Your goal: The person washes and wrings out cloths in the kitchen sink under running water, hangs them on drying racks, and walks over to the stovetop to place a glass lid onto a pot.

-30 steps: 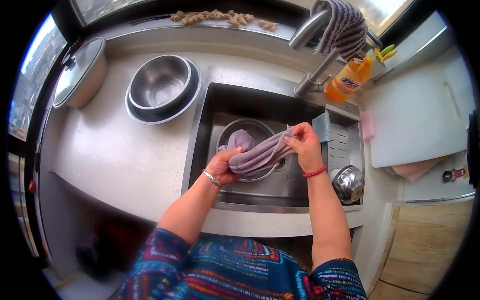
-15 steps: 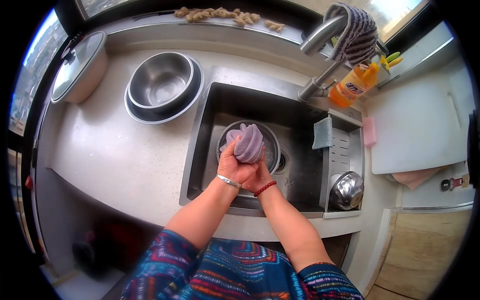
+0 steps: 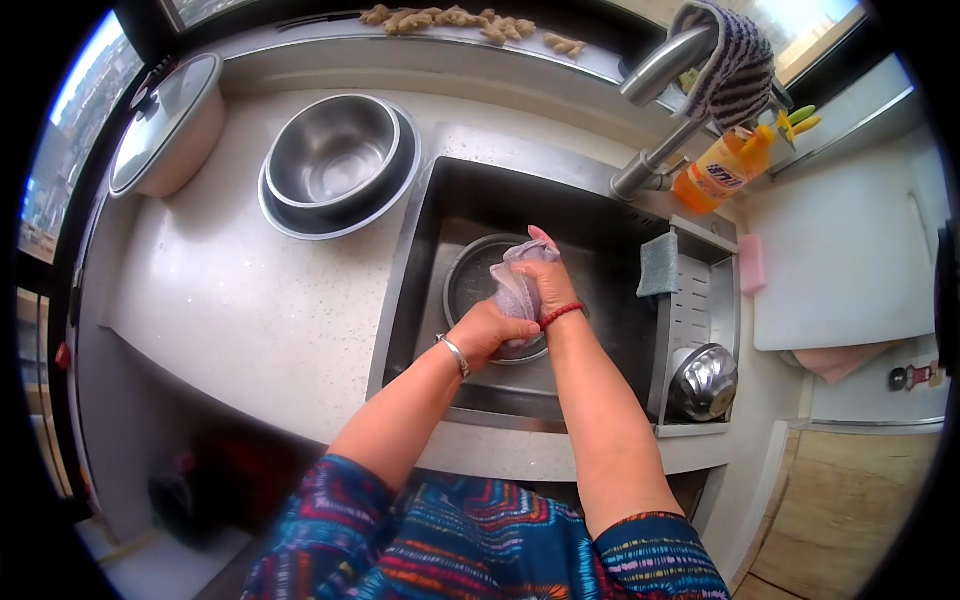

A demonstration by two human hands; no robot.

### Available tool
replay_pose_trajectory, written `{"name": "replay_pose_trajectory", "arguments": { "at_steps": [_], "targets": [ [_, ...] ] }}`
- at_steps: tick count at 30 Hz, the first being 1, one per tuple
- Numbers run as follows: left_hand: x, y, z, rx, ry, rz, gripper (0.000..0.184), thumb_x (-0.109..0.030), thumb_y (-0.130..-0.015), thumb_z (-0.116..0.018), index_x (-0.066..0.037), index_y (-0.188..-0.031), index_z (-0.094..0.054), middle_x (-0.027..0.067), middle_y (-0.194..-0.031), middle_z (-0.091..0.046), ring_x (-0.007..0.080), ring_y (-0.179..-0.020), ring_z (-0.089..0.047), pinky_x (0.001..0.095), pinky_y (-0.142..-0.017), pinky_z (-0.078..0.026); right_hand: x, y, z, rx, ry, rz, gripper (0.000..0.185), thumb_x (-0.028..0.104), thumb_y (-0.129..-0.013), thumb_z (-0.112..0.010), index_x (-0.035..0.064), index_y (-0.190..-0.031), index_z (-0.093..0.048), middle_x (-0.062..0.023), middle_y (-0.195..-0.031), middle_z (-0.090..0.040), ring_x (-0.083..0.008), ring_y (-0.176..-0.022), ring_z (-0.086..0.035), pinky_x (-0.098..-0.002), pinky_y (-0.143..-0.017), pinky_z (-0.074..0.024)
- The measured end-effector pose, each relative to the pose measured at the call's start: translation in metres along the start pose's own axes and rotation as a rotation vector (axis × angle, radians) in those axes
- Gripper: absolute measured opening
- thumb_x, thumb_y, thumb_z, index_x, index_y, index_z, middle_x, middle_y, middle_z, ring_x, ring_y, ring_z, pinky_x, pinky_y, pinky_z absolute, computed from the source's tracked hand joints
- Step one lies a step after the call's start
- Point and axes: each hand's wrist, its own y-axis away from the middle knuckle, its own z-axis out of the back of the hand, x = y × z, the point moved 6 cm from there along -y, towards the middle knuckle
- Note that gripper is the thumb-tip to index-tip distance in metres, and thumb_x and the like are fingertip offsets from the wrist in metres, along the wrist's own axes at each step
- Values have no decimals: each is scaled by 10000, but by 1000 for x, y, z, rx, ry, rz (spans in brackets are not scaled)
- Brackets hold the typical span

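Both hands are closed around a bunched lavender cloth [image 3: 514, 296], held above a round metal basin [image 3: 452, 290] that stands in the stainless steel sink [image 3: 424, 215]. The left hand [image 3: 486, 330], a silver bangle at its wrist, clasps the lower end of the cloth; the right hand [image 3: 546, 284], with a red bead bracelet, grips it higher up, and the two meet at the wrist of the right. The fingers of both are partly hidden by the cloth and the hands themselves.

To the right of the basin, a slotted drain tray [image 3: 691, 292] runs along the sink's side, a blue-grey cloth [image 3: 658, 265] draped over its near wall and a shiny metal bowl [image 3: 706, 382] tilted at its lower end. A pink sponge [image 3: 752, 264] lies just beside the tray. Behind the sink rises the faucet [image 3: 632, 180], a striped towel [image 3: 737, 68] hung over it, with an orange bottle [image 3: 717, 174] near its base. On the tabletop [image 3: 225, 270] to the left, one metal bowl [image 3: 333, 152] sits nested inside a wider one [image 3: 405, 185], near a lidded pot [image 3: 180, 140].
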Motion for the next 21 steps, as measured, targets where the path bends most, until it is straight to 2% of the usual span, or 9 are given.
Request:
{"name": "replay_pose_trajectory", "arguments": {
  "at_steps": [2,4,6,8,10,12,16,19,21],
  "targets": [
    [-10,-2,-1,-66,-278,-108,334,-173,-671,-697,-76,-953,-545,50,-875,-593,170,-771,-564,303,-697,-445,-4,-7,8,-28,142,21,650,-88,-558,-589,96,-1165,-444,-72,-926,-503,-172,-796,-532,-298,-687,-475],
    [-18,-4,1,-240,-1071,-10,268,-163,-689,-639,-38,-912,-561,120,-820,-618,228,-729,-604,312,-687,-467,-6,-10,13,-74,232,60,633,-84,-560,-592,94,-1151,-451,-72,-894,-518,-176,-789,-537,-300,-687,-474],
    [-20,-1,-2,-289,-1222,-59,252,-161,-696,-608,-16,-896,-560,154,-801,-615,268,-722,-608,333,-679,-473,-7,-12,15,-120,321,99,615,-80,-562,-595,91,-1137,-459,-72,-863,-533,-179,-782,-541,-303,-687,-472],
    [-23,1,-5,-336,-1374,-108,243,-160,-703,-578,6,-879,-560,188,-783,-613,308,-716,-612,354,-671,-480,2,-9,12,-235,886,269,553,-49,-577,-595,91,-1099,-475,-100,-884,-565,-229,-824,-563,-322,-724,-461],
    [-19,2,-9,-301,-1531,3,240,-156,-722,-539,35,-867,-550,216,-846,-607,363,-796,-590,391,-715,-471,1,0,8,-315,1018,217,513,-33,-603,-584,85,-1089,-470,-135,-925,-562,-267,-867,-559,-335,-749,-453],
    [-8,-3,-2,-377,-1468,-28,269,-185,-704,-573,36,-855,-549,221,-861,-605,360,-822,-585,389,-733,-468,-3,1,12,-404,1210,94,529,32,-643,-615,97,-1133,-424,-205,-1040,-532,-354,-977,-516,-384,-816,-431],
    [-17,1,2,-480,-1175,-85,436,-271,-637,-678,57,-886,-536,236,-903,-594,333,-881,-577,361,-763,-458,3,15,-5,-311,1269,53,707,174,-648,-690,98,-1251,-328,-262,-1191,-408,-396,-1049,-460,-396,-888,-392],
    [-7,-21,19,-196,-958,-99,680,-338,-543,-763,72,-1012,-489,200,-917,-597,278,-913,-582,321,-788,-446,-22,6,-2,-34,973,-10,804,240,-666,-697,78,-1309,-243,-252,-1208,-396,-355,-1094,-441,-371,-904,-382],
    [-9,-15,30,-228,-820,-93,603,-293,-593,-748,51,-1025,-508,159,-906,-602,228,-854,-589,298,-745,-450,-1,21,-11,50,856,-65,886,311,-687,-692,69,-1344,-151,-221,-1233,-390,-307,-1148,-404,-375,-940,-342]
  ]
}}
